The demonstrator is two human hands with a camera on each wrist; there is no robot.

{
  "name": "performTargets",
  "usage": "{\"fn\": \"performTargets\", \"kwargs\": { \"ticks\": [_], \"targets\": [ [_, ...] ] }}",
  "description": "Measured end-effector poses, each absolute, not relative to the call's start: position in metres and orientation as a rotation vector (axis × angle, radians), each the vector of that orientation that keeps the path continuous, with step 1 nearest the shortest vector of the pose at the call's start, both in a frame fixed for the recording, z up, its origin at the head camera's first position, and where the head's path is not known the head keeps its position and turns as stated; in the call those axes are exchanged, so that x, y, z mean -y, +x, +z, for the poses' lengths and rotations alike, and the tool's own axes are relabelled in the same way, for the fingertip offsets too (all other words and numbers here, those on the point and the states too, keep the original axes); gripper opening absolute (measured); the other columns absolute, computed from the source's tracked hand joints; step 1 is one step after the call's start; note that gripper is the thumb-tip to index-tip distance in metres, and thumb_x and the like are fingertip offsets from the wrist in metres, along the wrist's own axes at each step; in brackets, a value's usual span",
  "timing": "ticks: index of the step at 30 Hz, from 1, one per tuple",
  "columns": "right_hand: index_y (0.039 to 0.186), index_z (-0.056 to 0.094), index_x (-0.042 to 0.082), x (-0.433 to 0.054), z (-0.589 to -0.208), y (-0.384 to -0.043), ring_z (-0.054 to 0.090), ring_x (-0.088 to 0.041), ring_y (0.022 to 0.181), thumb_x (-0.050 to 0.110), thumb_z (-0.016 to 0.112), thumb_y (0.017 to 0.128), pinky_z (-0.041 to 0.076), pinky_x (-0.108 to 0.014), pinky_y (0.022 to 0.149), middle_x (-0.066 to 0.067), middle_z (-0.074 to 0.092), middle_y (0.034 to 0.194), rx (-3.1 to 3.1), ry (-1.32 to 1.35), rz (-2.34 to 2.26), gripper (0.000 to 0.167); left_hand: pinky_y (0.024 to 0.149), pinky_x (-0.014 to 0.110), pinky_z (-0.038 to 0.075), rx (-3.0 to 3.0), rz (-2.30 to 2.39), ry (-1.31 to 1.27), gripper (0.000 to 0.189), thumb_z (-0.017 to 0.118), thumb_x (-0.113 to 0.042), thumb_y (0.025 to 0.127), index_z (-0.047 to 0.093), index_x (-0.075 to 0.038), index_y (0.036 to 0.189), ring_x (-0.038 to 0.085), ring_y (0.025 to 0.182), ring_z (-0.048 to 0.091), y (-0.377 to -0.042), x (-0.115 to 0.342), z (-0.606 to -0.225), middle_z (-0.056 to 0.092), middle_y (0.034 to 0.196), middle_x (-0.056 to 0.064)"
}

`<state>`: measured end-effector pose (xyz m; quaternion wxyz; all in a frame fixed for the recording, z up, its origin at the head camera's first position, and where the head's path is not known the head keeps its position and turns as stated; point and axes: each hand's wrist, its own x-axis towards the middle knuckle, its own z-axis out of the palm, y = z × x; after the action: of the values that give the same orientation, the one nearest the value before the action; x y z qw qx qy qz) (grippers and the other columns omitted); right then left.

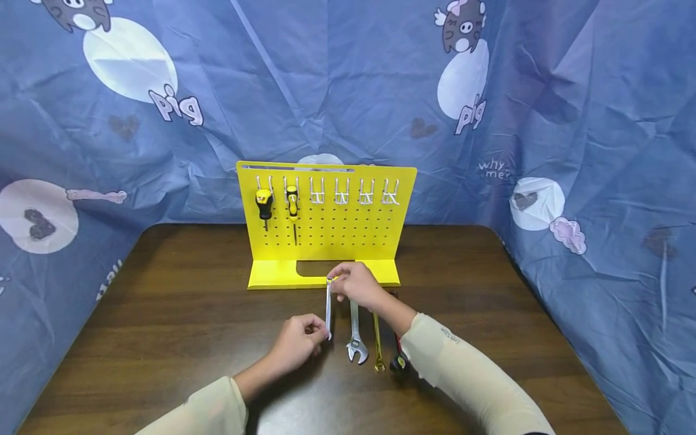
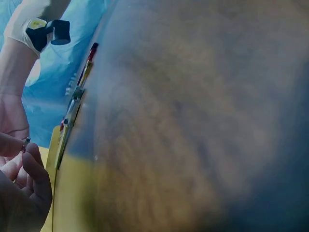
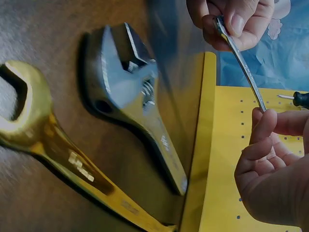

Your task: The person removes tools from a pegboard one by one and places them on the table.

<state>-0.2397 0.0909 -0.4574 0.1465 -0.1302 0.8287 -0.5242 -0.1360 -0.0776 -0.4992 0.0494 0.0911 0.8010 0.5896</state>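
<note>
A slim silver combination wrench [image 1: 328, 309] is held lengthwise between both hands, in front of the yellow pegboard. My right hand [image 1: 356, 285] pinches its far end between thumb and fingertips. At the near end, my left hand [image 1: 295, 343] grips it with thumb and fingers. The right wrist view shows the same wrench [image 3: 244, 65] spanning the two hands, raised off the tabletop. Just right of it lie a silver adjustable wrench [image 1: 356, 338] and a gold wrench [image 1: 377, 347]. A red and black tool [image 1: 399, 361] is partly hidden by the right forearm.
The yellow pegboard [image 1: 326, 241] stands at the back of the brown wooden table [image 1: 190, 338]. Two yellow and black screwdrivers, a stubby one [image 1: 264, 205] and a longer one [image 1: 292, 202], hang at its left. Several bare white hooks [image 1: 341, 196] continue rightward. A blue printed curtain [image 1: 359, 78] surrounds the table.
</note>
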Motion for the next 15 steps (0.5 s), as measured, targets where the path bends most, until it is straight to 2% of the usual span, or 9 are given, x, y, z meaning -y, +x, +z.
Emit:
{"fn": "performTargets", "kwargs": {
  "ticks": [3,8,15],
  "targets": [
    [0.110,0.068,-0.001,-0.091,-0.464,-0.237,0.062,-0.019,0.060,0.000,0.067,0.087,0.055,-0.041,0.065,-0.008,0.072,0.080,-2.346,-0.361,-1.514,0.023,0.048,0.024,0.047,-2.445,1.749,0.299,0.009,0.066,0.000,0.091,0.068,0.000,0.082,0.012,0.051,0.056,-0.132,0.079,-0.502,0.064,0.067,0.014],
    [0.116,0.068,-0.001,-0.090,-0.472,-0.231,0.058,-0.018,0.058,-0.003,0.064,0.087,0.049,-0.031,0.057,-0.009,0.071,0.077,-2.319,-0.358,-1.505,0.030,0.043,0.025,0.044,-2.435,1.669,0.308,0.009,0.067,-0.002,0.091,0.068,-0.003,0.081,0.010,0.048,0.053,-0.127,0.081,-0.505,0.061,0.060,0.007],
    [0.110,0.072,0.000,-0.090,-0.482,-0.228,0.051,-0.014,0.055,-0.004,0.064,0.082,0.040,-0.024,0.050,-0.007,0.070,0.073,-2.360,-0.357,-1.459,0.029,0.038,0.026,0.044,-2.443,1.571,0.317,0.011,0.069,-0.003,0.090,0.066,-0.005,0.080,0.009,0.044,0.051,-0.126,0.082,-0.508,0.061,0.060,0.002]
  ]
}}
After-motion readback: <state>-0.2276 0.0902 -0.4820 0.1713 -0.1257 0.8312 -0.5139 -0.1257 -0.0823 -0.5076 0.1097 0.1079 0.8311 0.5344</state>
